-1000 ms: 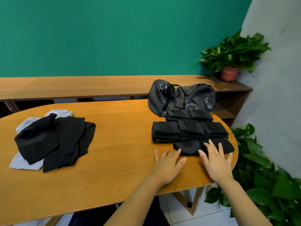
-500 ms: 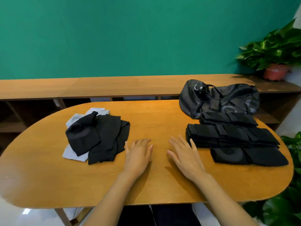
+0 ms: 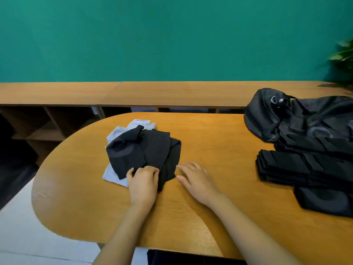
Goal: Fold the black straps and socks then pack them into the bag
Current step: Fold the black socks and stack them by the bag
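Beneath left hand (image 3: 143,181), black socks (image 3: 150,148)

- A wide strip of bare table (image 3: 219,146) runs from near edge to far edge between the socks (image 3: 152,150) and the straps (image 3: 305,169), which lie well apart.
- The socks lie heaped left of centre. The left hand (image 3: 143,184) curls on their near edge and the right hand (image 3: 196,180) lies just beside them, so the heap's near side is blocked.
- Bare wood lies left of the heap as far as the rounded end, and behind it.
- On the right, the bag (image 3: 298,115), the straps and a folded piece (image 3: 324,201) crowd together from back to front.
- A shelf (image 3: 152,92) runs along behind the table.
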A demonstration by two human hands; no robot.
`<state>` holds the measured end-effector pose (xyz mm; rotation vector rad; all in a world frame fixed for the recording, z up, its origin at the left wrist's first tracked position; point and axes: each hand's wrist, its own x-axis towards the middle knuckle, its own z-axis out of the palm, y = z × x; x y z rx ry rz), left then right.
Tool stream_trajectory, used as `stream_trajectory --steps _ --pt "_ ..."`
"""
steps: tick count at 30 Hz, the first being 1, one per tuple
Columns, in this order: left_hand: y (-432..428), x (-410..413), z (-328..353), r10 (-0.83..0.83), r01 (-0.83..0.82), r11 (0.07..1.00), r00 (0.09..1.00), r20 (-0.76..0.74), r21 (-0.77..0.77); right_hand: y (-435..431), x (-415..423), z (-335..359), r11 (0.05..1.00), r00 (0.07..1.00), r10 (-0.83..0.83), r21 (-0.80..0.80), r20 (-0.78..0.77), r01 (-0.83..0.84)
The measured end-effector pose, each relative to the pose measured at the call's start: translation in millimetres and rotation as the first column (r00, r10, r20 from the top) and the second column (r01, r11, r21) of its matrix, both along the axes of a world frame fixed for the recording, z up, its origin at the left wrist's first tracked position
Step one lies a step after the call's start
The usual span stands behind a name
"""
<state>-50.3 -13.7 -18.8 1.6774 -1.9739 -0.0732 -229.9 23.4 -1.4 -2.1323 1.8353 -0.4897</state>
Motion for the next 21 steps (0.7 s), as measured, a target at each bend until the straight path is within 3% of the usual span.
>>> stream_trajectory --steps 7,13,15,17,19,21 --pt "-10 -9 0 0.045 -0.044 0.998 0.999 -0.014 0.051 -11 -4 4 0.999 0.993 -0.037 0.035 0.116 0.034" --pt "-9 -15 19 0.108 -0.096 0.993 0.971 -0.213 0.066 -17 -6 -3 0.996 0.939 -0.077 0.058 0.334 0.061" --pt "-1 -28 28 0.025 -0.033 0.999 0.971 -0.24 -0.031 -20 -4 2 0.989 0.843 -0.145 0.08 0.518 0.122" --pt "10 -43 32 -0.106 0.086 0.99 0.979 -0.176 -0.116 -23 -4 8 0.967 0.63 -0.252 0.165 0.734 0.195" --pt "21 -57 29 -0.252 0.242 0.965 0.962 -0.101 -0.102 -26 -11 7 0.933 0.461 -0.348 0.254 0.817 0.254" --pt "24 -60 23 -0.308 0.306 0.951 0.949 -0.072 -0.036 -25 -20 2 0.917 0.505 -0.392 0.283 0.769 0.28"
